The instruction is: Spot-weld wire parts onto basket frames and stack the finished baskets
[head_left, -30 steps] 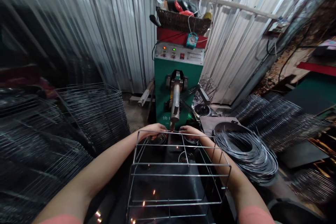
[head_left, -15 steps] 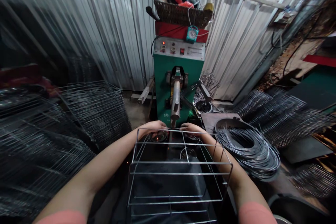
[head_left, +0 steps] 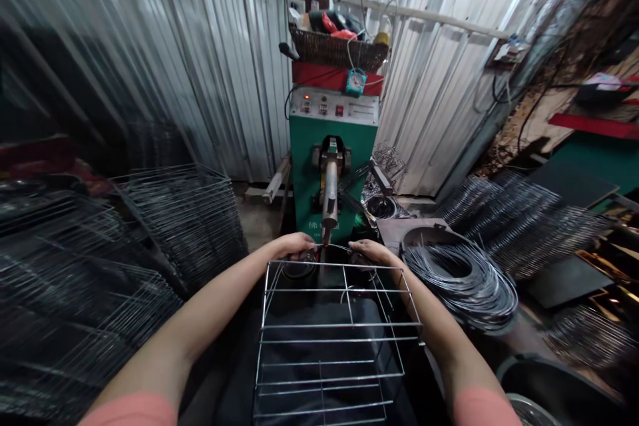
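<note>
A thin curved wire (head_left: 337,247) spans the gap between my hands under the electrode tip of a green spot-welding machine (head_left: 329,213). My left hand (head_left: 298,245) pinches its left end, and my right hand (head_left: 369,251) has closed fingers at the right end. A small red glow shows where the wire meets the tip. Nearer to me, between my forearms, sits a wire rack (head_left: 341,326) of crossed metal rods, its far edge just below my hands. My fingertips are partly hidden, so I cannot tell whether the wire joins the rack.
Stacked wire racks (head_left: 184,213) stand at the left. On the right are a coil of cut wires (head_left: 459,286) in a round tub and rows of wire frames (head_left: 519,226). A wicker basket (head_left: 339,46) tops the machine, against a corrugated metal wall (head_left: 239,80).
The rack has shifted slightly toward me, away from the electrode. The curved wire now shows between my hands, with a red glow at the tip. My view has tilted a little.
</note>
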The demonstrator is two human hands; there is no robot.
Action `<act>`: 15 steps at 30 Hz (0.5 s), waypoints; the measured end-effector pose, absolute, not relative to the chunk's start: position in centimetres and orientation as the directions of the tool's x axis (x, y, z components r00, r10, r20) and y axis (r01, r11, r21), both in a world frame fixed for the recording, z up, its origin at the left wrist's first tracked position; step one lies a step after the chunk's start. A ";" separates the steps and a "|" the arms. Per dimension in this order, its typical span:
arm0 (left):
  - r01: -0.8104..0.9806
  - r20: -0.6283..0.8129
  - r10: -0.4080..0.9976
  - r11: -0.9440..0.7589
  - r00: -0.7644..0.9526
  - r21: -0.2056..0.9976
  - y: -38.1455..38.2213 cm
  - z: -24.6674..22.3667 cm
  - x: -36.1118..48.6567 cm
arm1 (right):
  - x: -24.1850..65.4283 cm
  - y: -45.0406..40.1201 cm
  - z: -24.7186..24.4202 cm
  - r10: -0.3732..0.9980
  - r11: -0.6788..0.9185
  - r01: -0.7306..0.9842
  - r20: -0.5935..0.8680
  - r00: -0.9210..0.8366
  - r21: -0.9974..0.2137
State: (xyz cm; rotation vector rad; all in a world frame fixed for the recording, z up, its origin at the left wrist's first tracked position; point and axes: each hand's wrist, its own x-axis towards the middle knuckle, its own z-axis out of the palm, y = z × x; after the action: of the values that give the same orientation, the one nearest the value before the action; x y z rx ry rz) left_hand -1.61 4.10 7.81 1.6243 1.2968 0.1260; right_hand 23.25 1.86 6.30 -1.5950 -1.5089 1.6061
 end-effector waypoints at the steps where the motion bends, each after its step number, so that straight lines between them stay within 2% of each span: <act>1: 0.677 -0.471 0.780 0.084 0.411 0.731 3.9 8.0 -1.6 | 24.3 1.0 6.5 0.895 -0.316 0.360 -0.402 -0.194 -0.878; 5: 0.714 -0.458 0.802 0.056 0.384 0.698 3.0 8.5 -1.1 | 28.8 -5.6 8.0 0.989 -0.145 0.428 -0.127 0.070 -0.892; 8: 0.752 -0.442 0.825 0.031 0.353 0.659 2.0 8.9 -0.4 | 30.0 -12.7 9.6 0.991 -0.027 0.483 0.039 0.126 -0.875; 10: 0.777 -0.428 0.841 0.017 0.329 0.630 1.2 9.4 0.0 | 28.9 -17.3 10.6 0.997 -0.006 0.498 0.034 0.072 -0.867; 15: 0.817 -0.386 0.868 -0.038 0.313 0.575 -1.0 11.6 0.4 | 22.3 -24.3 10.6 0.936 0.205 0.597 -0.024 -0.352 -0.776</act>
State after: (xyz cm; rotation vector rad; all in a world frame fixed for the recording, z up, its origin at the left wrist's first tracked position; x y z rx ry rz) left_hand 0.44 -1.01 11.60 1.8450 1.4999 0.0875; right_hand 22.29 -24.28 10.58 -1.4209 -2.0285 0.9858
